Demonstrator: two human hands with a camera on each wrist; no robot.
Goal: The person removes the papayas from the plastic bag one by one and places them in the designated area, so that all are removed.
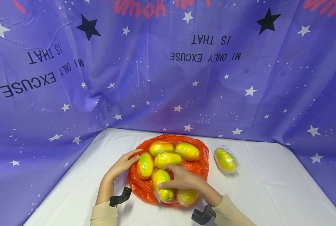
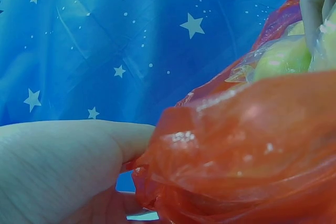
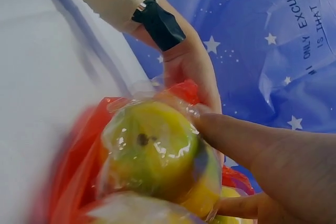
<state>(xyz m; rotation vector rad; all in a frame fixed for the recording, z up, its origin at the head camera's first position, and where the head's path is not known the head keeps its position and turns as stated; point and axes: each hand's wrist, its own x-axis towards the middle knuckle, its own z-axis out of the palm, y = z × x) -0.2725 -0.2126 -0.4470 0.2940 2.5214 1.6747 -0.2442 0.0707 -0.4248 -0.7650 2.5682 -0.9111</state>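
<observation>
An opened red plastic bag (image 1: 201, 169) lies on the table with several yellow-green mangoes inside, wrapped in clear film. My left hand (image 1: 124, 164) holds the bag's left edge; in the left wrist view the thumb and fingers (image 2: 137, 139) are on either side of the red plastic (image 2: 220, 156). With my right hand (image 1: 182, 179) I grip a wrapped mango (image 1: 161, 185) at the front of the bag. Thumb and fingers lie along that mango's (image 3: 149, 145) side in the right wrist view. Another front mango (image 1: 187, 196) is partly covered by the right hand.
One wrapped mango (image 1: 225, 160) lies outside the bag, to its right, on the white tablecloth (image 1: 269, 188). Behind and at the sides hangs a purple curtain (image 1: 156, 103) with stars. Black wrist mounts (image 1: 204, 215) sit on both forearms.
</observation>
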